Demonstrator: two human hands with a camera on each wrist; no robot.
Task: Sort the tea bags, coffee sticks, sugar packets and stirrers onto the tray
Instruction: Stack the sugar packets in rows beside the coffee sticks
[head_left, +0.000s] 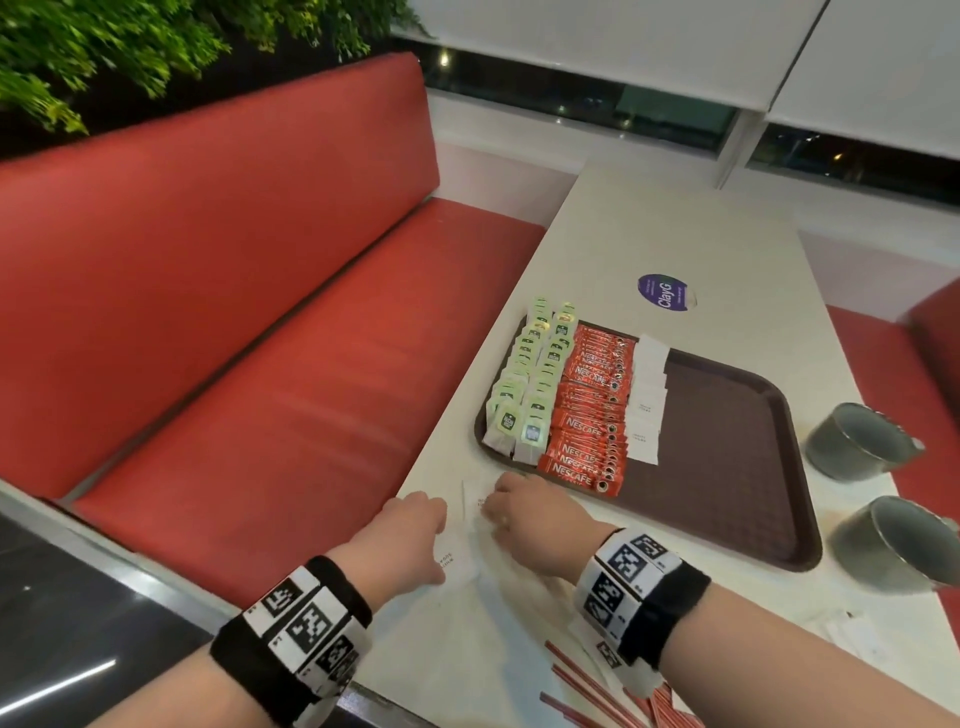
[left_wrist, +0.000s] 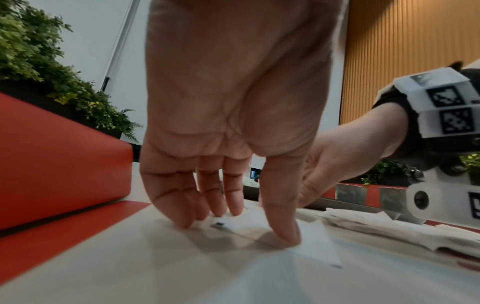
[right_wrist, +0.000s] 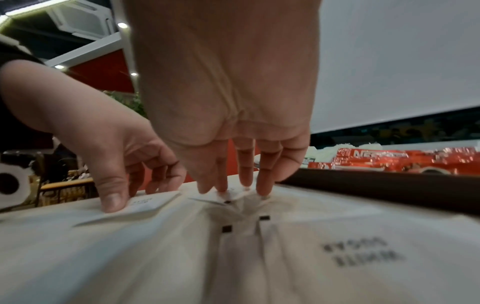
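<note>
A brown tray (head_left: 727, 441) holds rows of green tea bags (head_left: 530, 384), red coffee sticks (head_left: 587, 410) and white sugar packets (head_left: 647, 400); its right half is bare. Loose white sugar packets (head_left: 467, 566) lie on the table in front of the tray's near left corner. My left hand (head_left: 415, 530) pinches one packet (left_wrist: 314, 244) between thumb and fingertips, near the table's left edge. My right hand (head_left: 519, 514), close beside it, pinches another packet (right_wrist: 228, 196) with curled fingertips, its edge slightly raised. Red stirrers (head_left: 597, 691) lie on the table under my right forearm.
Two metal cups (head_left: 857, 441) (head_left: 893, 545) stand right of the tray. A purple round sticker (head_left: 667, 293) sits beyond the tray. A red bench (head_left: 260, 312) runs along the table's left edge. White paper scraps (head_left: 852, 634) lie at the near right.
</note>
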